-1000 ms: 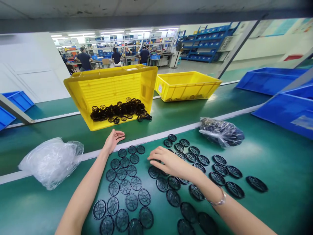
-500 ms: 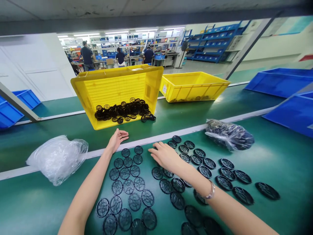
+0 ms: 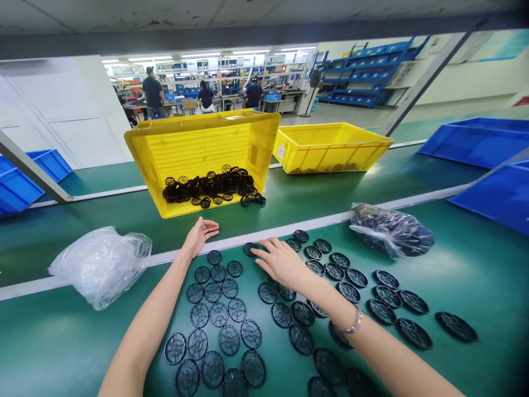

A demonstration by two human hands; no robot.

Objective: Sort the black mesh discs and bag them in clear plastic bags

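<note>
Flat round black mesh discs (image 3: 228, 340) lie in loose rows on the green belt (image 3: 61, 342). My right hand (image 3: 281, 263) sits palm down over them, its fingertips at or just above a disc (image 3: 250, 249) and holding nothing. My left hand (image 3: 200, 236) lies open and empty by the white belt edge strip (image 3: 264, 234), just beyond the nearest discs. A tilted yellow crate (image 3: 198, 149) holds a heap of similar discs in its low corner, beyond my left hand. Discs under my right hand and forearm are hidden.
A crumpled clear plastic bag (image 3: 101, 267) lies left of the discs. A bag of dark parts (image 3: 390, 231) lies at the far right. Another yellow crate (image 3: 330, 149) stands on the farther belt, with blue bins (image 3: 475, 143) on both sides. Co-workers (image 3: 152, 96) stand far behind.
The view has drifted, shifting the scene slightly right. My right hand has slid left across the discs, and one disc now shows beyond its fingertips. My left hand stays open.
</note>
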